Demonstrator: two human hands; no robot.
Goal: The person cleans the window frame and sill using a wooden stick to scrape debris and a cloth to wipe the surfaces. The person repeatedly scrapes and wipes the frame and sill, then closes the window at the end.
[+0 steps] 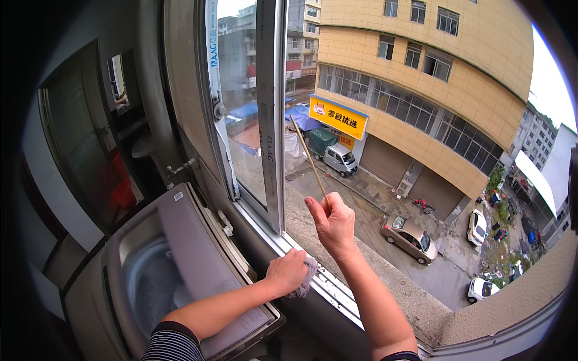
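My left hand (287,272) is closed around a crumpled grey cloth (309,279) at the inner edge of the window track (336,289). Dark specks of dirt lie along the white metal channels of that track. Raised in the open window, my right hand (335,221) grips the lower end of a thin wooden stick (308,154), like a chopstick. The stick slants up and to the left, its far tip in front of the street outside. A sliding window sash (271,135) stands just left of the stick.
Below my left arm is a top-loading washing machine (216,270) with sudsy water (156,275) in its tub. A tap (180,167) is fixed to the wall behind it. Beyond the track lie a rough concrete ledge (397,284) and a drop to a street with parked cars (410,239).
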